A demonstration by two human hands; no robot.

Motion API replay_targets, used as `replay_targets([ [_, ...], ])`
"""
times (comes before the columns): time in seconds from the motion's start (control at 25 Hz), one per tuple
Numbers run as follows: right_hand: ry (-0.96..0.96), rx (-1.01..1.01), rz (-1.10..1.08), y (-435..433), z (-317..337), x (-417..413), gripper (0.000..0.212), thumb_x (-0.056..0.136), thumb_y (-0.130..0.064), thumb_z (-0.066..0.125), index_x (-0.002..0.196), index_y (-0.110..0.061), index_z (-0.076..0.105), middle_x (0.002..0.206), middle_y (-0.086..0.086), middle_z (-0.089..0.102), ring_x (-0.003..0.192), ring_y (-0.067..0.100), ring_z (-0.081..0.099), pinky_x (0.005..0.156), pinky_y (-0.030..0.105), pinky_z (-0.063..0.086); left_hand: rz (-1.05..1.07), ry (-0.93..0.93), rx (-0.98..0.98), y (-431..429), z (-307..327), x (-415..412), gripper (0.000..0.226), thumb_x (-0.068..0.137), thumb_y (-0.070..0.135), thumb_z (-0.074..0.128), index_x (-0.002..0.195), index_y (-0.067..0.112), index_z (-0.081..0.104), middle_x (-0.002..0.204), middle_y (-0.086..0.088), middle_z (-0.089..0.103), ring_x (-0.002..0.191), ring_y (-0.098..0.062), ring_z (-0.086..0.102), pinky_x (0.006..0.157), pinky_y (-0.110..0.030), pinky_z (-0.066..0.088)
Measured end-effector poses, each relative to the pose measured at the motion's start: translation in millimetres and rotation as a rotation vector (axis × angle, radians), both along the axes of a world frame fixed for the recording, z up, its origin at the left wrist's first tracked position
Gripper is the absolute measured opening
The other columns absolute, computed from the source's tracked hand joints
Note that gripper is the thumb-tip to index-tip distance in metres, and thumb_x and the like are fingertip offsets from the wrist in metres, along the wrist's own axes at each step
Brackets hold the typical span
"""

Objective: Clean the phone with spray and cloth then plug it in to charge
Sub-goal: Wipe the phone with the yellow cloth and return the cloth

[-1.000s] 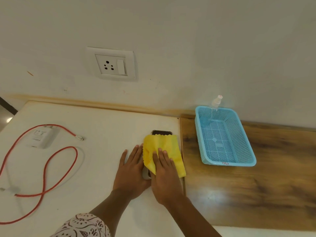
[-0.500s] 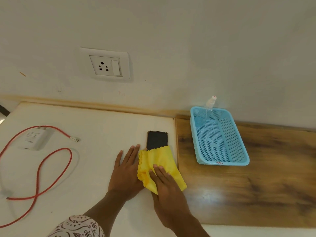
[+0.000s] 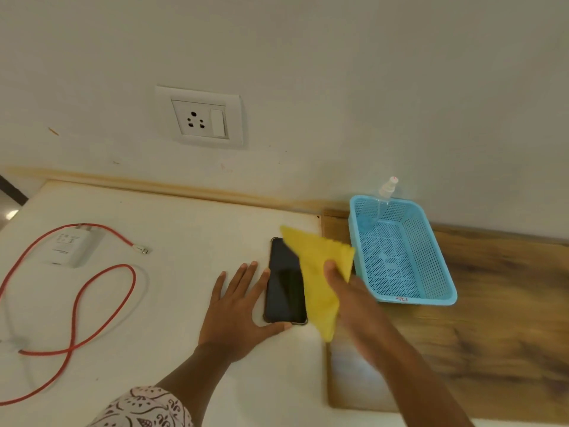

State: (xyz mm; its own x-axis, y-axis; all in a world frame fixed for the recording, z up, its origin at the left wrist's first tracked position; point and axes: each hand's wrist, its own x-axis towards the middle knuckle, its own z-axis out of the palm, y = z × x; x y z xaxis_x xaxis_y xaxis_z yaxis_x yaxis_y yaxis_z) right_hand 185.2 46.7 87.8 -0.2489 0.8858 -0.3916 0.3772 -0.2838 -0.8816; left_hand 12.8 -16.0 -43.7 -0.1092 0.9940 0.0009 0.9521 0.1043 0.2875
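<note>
Phone (image 3: 284, 282) was observed face up at frame centre on the white table (image 3: 172, 303), steadied by the left hand (image 3: 238, 306), fingers flat and spread against its edge. The yellow cloth (image 3: 317, 272) was pinched in the right hand (image 3: 354, 300) and lifted off the screen toward the blue basket (image 3: 431, 251). Wiping was judged essentially finished; the red cable (image 3: 74, 303) and charger (image 3: 72, 245) at left lay unconnected, the wall socket (image 3: 200, 118) unused.
</note>
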Motion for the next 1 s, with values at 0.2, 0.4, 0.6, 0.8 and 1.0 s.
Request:
replay_targets([
  [0.2, -0.345, 0.435, 0.053, 76.0, -5.0, -37.3, 0.039, 0.098, -0.031, 0.034, 0.128, -0.009, 0.044, 0.108, 0.010, 0.058, 0.102, 0.027, 0.057, 0.084, 0.036, 0.041, 0.008, 0.011, -0.010, 1.3, -1.8, -0.1, 0.098, 0.069, 0.091, 0.020, 0.147, 0.036, -0.001, 0.159, 0.005, 0.002, 0.145, -0.014, -0.004, 0.118, -0.045, -0.003],
  [0.4, -0.846, 0.549, 0.575, 58.8, -88.8, -80.8, 0.056, 0.095, -0.022, 0.037, 0.145, -0.013, 0.012, 0.157, 0.011, 0.006, 0.144, 0.031, 0.004, 0.116, 0.044, 0.014, -0.002, -0.015, 0.068, 1.6, 2.2, 1.6, 0.096, 0.069, 0.089, 0.028, 0.143, 0.027, 0.031, 0.153, -0.002, 0.030, 0.142, -0.019, 0.023, 0.116, -0.051, 0.017],
  [0.6, -0.694, 0.740, 0.878, 50.6, -101.2, -55.7, 0.054, 0.096, -0.021, 0.034, 0.146, -0.019, 0.014, 0.158, 0.002, 0.003, 0.145, 0.021, -0.002, 0.117, 0.040, 0.005, 0.002, -0.054, 0.097, 3.4, 4.4, 1.8, 0.094, 0.067, 0.089, 0.035, 0.135, 0.025, 0.043, 0.143, 0.003, 0.046, 0.138, -0.014, 0.033, 0.116, -0.048, 0.018],
  [0.8, -0.669, 0.647, 0.581, 41.4, -102.5, -34.2, 0.055, 0.097, -0.021, 0.035, 0.146, -0.019, 0.012, 0.158, 0.001, 0.003, 0.145, 0.019, -0.001, 0.118, 0.035, 0.006, 0.004, -0.016, 0.060, 1.6, 0.9, 0.3, 0.096, 0.070, 0.087, 0.030, 0.146, 0.028, 0.026, 0.155, 0.000, 0.024, 0.143, -0.018, 0.019, 0.116, -0.049, 0.014],
  [1.0, -0.636, 0.748, 0.671, -3.5, -107.1, -42.8, 0.067, 0.091, -0.019, 0.040, 0.147, -0.020, 0.002, 0.158, 0.003, -0.001, 0.145, 0.020, -0.006, 0.116, 0.034, -0.003, -0.050, -0.059, 0.120, 0.7, 3.0, -1.4, 0.081, 0.073, 0.074, 0.041, 0.138, 0.025, 0.043, 0.144, -0.001, 0.045, 0.137, -0.022, 0.035, 0.112, -0.048, 0.015],
])
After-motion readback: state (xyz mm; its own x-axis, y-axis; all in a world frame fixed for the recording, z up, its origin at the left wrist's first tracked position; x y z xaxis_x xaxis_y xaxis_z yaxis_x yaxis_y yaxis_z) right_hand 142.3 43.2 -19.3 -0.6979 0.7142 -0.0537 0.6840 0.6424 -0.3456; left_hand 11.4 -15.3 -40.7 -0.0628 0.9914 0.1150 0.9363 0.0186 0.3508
